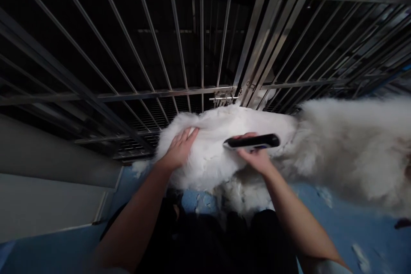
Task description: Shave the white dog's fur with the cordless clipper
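Observation:
A white, fluffy animal [337,154] stands on a blue floor, its body stretching from the centre to the right edge. My left hand [180,147] lies flat on the fur of its left end, fingers stretched out. My right hand [257,156] grips a black grooming tool [252,141], likely a clipper, held sideways against the fur near the middle. Which end of the animal faces me is unclear.
Steel cage doors with vertical bars [180,51] stand right behind the animal, with a latch [221,98] at the centre. Tufts of loose white fur [359,257] lie on the blue floor [337,231]. A grey wall panel [48,188] is at the left. My dark trousers fill the bottom centre.

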`<state>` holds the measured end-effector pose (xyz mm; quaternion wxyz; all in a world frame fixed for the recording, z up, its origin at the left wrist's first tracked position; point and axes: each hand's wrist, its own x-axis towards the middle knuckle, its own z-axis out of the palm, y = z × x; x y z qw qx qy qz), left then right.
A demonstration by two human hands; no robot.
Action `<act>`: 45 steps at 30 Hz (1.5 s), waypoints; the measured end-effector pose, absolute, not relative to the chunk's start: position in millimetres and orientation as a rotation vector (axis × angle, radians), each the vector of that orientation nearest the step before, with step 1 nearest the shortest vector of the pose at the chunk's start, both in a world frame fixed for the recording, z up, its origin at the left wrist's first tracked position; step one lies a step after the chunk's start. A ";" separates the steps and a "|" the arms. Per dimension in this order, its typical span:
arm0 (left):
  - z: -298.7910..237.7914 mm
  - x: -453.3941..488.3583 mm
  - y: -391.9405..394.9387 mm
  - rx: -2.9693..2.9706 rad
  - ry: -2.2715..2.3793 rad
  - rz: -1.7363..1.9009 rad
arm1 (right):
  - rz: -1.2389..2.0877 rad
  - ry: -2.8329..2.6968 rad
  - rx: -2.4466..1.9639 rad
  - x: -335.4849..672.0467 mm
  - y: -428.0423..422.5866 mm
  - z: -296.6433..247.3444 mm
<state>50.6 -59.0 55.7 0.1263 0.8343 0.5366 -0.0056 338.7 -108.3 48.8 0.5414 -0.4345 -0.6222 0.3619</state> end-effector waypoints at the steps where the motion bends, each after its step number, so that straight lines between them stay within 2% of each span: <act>1: 55.3 50.1 -58.2 2.423 1.564 -0.020 | 0.928 -1.559 -1.023 331.2 -111.4 39.6; 6: 54.1 48.0 -54.4 2.392 1.567 -0.007 | 0.951 -1.816 -0.967 316.3 -144.6 15.6; 12: 57.8 47.2 -52.2 2.379 1.576 -0.025 | 0.770 -1.504 -0.928 326.6 -125.9 43.8; 17: 57.4 47.1 -52.1 2.361 1.586 0.004 | 0.907 -1.865 -0.949 291.7 -141.2 14.2; 20: 56.5 47.2 -52.0 2.354 1.606 0.020 | 0.901 -1.983 -0.870 305.0 -157.1 23.4; 26: 52.8 44.6 -51.1 2.353 1.608 0.054 | 0.792 -1.553 -0.968 357.5 -127.2 73.4; 30: 51.6 43.7 -50.4 2.384 1.604 0.071 | 1.024 -1.673 -1.053 345.3 -120.5 50.5; 35: 48.5 42.5 -47.4 2.412 1.611 0.118 | 1.142 -1.796 -1.019 334.4 -149.9 22.5; 41: 47.4 41.9 -44.3 2.417 1.644 0.089 | 0.756 -1.312 -1.003 350.8 -137.3 43.0; 45: 52.7 43.0 -44.9 2.385 1.646 0.009 | 0.851 -1.423 -1.087 334.8 -132.5 18.7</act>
